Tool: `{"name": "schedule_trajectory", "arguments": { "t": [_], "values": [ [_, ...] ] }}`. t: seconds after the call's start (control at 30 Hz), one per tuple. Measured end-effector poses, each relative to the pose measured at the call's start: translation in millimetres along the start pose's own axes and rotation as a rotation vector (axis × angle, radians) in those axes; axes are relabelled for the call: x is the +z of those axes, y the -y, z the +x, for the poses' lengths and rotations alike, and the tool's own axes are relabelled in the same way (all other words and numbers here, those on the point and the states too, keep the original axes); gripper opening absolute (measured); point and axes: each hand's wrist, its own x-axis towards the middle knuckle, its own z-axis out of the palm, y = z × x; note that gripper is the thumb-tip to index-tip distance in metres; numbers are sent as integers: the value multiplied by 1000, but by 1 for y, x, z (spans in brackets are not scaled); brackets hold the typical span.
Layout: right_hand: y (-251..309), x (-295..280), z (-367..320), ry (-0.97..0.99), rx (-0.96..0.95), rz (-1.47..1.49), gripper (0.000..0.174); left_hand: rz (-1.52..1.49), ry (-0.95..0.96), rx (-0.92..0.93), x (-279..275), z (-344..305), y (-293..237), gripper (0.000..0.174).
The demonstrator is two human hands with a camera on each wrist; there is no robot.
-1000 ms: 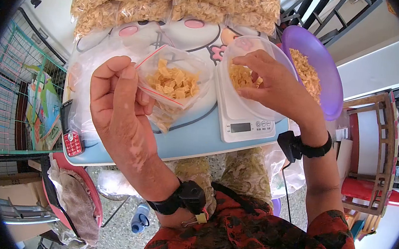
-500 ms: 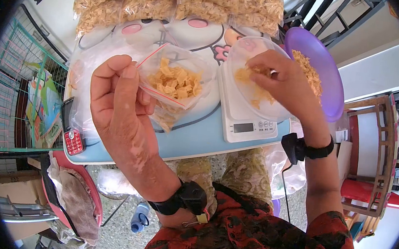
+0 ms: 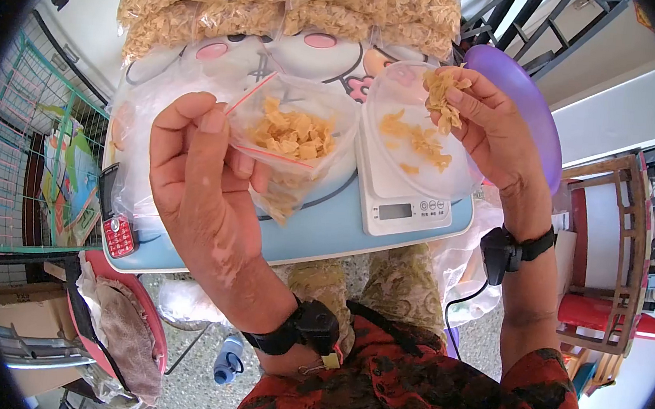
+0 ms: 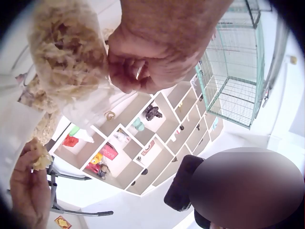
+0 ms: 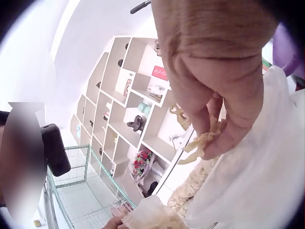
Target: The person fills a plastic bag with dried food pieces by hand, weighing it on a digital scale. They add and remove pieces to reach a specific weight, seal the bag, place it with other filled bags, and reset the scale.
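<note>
Flakes [image 3: 447,100] lifted from bowl [image 3: 400,86] since earlier frame

They are pinched by the right hand [image 3: 497,137] near the bowl's rim. More flakes [image 3: 426,145] are contained in the bowl, on the scale [image 3: 383,223]. The part-filled bag [image 3: 309,98], left of the scale, is gripped by the left hand [image 3: 209,178].

a blue and white cartoon-print table [image 3: 334,219]
filled bags of flakes [image 3: 333,12] line the far side, a white scale [image 3: 376,187] stands toward the right, clear plastic [image 3: 145,138] and a red-keyed phone [image 3: 117,236] left.

Scale display [image 3: 395,211] unreadable, purple basin [image 3: 536,117] partly behind right hand [image 3: 497,137]
</note>
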Motion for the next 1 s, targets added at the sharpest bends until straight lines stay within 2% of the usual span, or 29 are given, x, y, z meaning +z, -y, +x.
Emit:
{"name": "schedule_trajectory", "arguments": {
  "t": [0.2,0.3,0.4,0.5,0.6,0.73,0.83,0.9,1.0],
  "values": [
    [-1,-3,2,-47,-16,52,21,-52,74,-72,3,-1,1,16],
    [5,7,1,-53,-78,57,22,-31,79,-108,4,-1,3,16],
    [17,41,0,-105,-219,78,21,-9,82,-128,5,-1,6,16],
    [25,60,0,-22,-377,-184,26,0,86,-132,5,-1,7,16],
    [24,105,-5,-63,-516,-334,27,2,93,-145,5,-1,6,17],
    [6,111,3,99,-832,-861,28,7,84,-155,3,-1,4,17],
    [4,111,5,232,-928,-1042,28,-6,85,-152,2,1,4,17],
    [0,109,5,304,-899,-1042,18,-6,87,-148,2,1,4,17],
    [-5,106,7,403,-905,-1073,13,24,81,-146,3,0,4,16]
  ]
}}
